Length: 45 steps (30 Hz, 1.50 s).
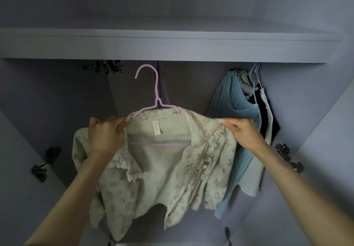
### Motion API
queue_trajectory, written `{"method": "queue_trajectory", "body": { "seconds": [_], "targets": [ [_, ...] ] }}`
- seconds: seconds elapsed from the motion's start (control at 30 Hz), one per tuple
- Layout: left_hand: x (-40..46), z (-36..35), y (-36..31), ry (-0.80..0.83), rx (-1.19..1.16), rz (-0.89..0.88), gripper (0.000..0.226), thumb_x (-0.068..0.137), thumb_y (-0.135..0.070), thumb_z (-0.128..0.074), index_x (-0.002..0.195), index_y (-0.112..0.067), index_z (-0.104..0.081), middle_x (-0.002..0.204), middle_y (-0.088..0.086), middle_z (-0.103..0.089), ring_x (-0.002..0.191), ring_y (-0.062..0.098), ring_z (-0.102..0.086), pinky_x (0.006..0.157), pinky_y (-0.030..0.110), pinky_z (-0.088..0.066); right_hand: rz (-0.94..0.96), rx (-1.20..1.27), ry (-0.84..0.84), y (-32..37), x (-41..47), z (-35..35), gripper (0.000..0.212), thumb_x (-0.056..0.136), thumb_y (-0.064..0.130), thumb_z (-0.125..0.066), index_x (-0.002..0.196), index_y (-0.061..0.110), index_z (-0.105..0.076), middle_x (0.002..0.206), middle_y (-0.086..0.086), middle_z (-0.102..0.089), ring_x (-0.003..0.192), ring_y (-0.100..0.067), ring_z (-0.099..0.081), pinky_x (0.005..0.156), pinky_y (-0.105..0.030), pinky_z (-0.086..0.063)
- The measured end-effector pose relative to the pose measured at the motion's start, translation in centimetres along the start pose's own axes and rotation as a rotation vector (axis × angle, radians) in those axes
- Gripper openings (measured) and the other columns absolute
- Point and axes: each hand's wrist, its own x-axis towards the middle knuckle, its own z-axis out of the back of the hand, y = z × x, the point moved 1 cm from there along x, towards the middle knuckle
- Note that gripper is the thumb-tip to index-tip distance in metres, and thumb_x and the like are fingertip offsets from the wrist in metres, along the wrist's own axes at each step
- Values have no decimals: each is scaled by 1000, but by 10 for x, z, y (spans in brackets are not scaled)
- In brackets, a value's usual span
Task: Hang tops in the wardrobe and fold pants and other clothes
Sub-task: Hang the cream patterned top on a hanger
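Observation:
A cream lace blouse (159,171) with a frilled collar sits on a lilac wire hanger (157,92), held up inside the open wardrobe. My left hand (106,132) grips the blouse's left shoulder over the hanger's end. My right hand (243,132) pinches the right shoulder seam. The hanger's hook points up and left, just below the shelf; I cannot see a rail around it. The blouse's front hangs open and its lower hem droops between my forearms.
A wide lavender shelf (172,48) spans the wardrobe above. At the right hang several tops, a blue knit one (233,100) in front. Dark door hinges (46,161) sit on the left wall, more hinges (287,155) on the right.

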Motion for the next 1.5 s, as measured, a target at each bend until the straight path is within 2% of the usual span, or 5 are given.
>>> {"method": "queue_trajectory", "body": {
  "seconds": [0.3,0.53,0.9,1.3,1.5],
  "targets": [
    [-5,-3,-22,-17,-65,-64,39,80,-26,-40,78,-10,-76,61,11,-69,43,32,-49,63,30,-21,-44,-143,361,28,4,0,66,90,49,-52,147,39,-20,153,8,-27,138,-15,-30,112,-41,-30],
    [-16,-21,-50,112,-160,-100,21,73,-12,-59,82,-14,-77,60,12,-69,46,34,-55,68,33,-26,14,102,323,61,-1,-19,15,92,24,-59,96,11,-66,74,5,-57,65,-6,-48,66,-26,-37],
    [-25,-48,-96,350,-293,-281,39,89,-17,-62,127,-18,-58,121,3,-63,108,25,-58,88,38,-31,-305,324,277,18,-40,12,17,95,22,-54,80,25,-63,73,5,-54,69,-7,-46,66,-24,-33],
    [34,-30,-154,0,-99,-550,61,92,-10,-49,147,-6,-22,155,13,-18,144,31,-10,115,54,-9,-581,442,21,-22,-25,20,11,95,20,-55,97,18,-65,111,-9,-66,106,-20,-58,91,-32,-44],
    [88,-15,-168,-142,40,-466,58,94,-20,-39,148,-10,-19,155,14,-8,143,35,-3,110,61,1,-525,526,-116,-26,21,23,10,96,20,-52,98,19,-62,99,1,-62,88,-11,-54,68,-20,-41]
  ]
}}
